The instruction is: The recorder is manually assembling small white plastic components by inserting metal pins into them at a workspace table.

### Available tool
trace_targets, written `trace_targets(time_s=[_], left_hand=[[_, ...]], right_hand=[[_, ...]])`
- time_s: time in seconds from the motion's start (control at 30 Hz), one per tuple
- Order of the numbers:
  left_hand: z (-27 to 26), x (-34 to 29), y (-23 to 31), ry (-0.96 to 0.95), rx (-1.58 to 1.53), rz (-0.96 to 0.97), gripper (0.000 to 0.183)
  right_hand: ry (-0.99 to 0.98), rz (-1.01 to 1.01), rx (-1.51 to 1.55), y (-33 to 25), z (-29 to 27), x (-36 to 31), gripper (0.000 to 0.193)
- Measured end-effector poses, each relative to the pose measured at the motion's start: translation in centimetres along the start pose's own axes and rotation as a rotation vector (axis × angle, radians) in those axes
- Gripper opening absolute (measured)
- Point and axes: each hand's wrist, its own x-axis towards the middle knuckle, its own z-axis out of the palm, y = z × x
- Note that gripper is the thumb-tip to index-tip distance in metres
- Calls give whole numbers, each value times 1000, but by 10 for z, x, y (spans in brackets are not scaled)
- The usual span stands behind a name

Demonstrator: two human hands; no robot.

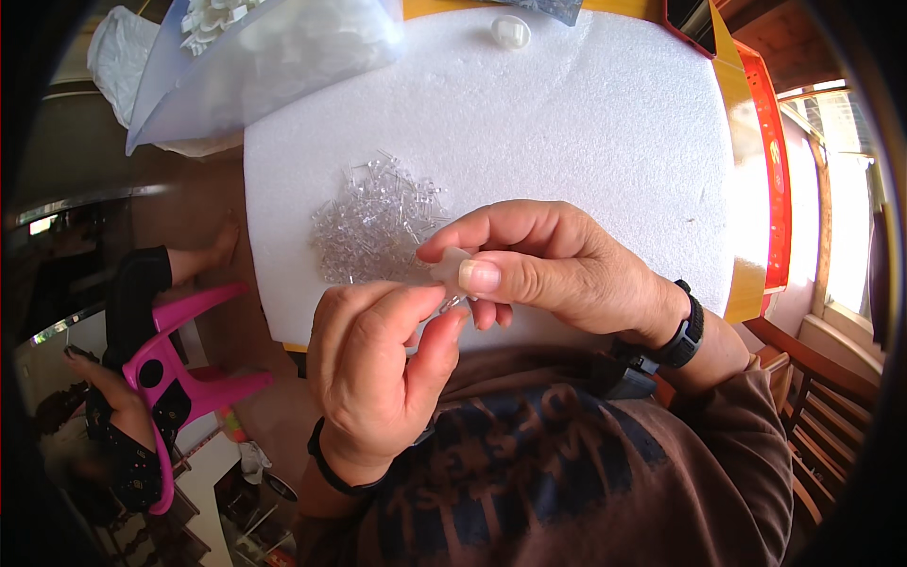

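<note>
My right hand (557,269) pinches a small whitish piece (451,265) between thumb and forefinger, just above the front of the white foam sheet. Its outline is partly covered by the fingers. Close against it, my left hand (378,354) has thumb and fingertips drawn together around a small clear pin (452,303), which touches or nearly touches the underside of the piece. Beyond both hands lies a loose pile of clear pins (373,222) with thin shafts pointing every way. The fingers hide the exact contact between pin and piece.
The white foam sheet (605,123) covers the table. A translucent bag (274,71) of white pieces stands far left, and a round white object (511,33) lies at the back. A red crate (773,180) is on the right. Left, a person sits by a pink chair (175,354).
</note>
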Motion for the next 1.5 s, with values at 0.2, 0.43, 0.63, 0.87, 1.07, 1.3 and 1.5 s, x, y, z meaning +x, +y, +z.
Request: trace_targets(time_s=[0.2, 0.43, 0.63, 0.87, 1.07, 1.3, 1.5], left_hand=[[-4, -4, -3, -23, -9, 42, 21], [-5, -3, 1, -40, 19, 70, 20], [-7, -4, 7, -57, -11, 93, 20], [-6, 2, 7, -75, -54, 35, 17], [-10, -3, -3, -36, -130, -38, 15], [-11, -6, -9, -88, -72, 77, 17], [-11, -6, -5, -98, -44, 102, 15]], right_hand=[[18, 33, 25, -2, 3, -1, 37], [22, -102, 32, 6, -1, 0, 29], [-4, -295, -229, 2, 0, -3, 41], [37, -423, -407, 6, -4, -2, 38], [30, -556, -463, 8, 2, 0, 42], [-12, -494, -539, 5, 2, -4, 47], [46, -576, -459, 12, 6, -3, 41]])
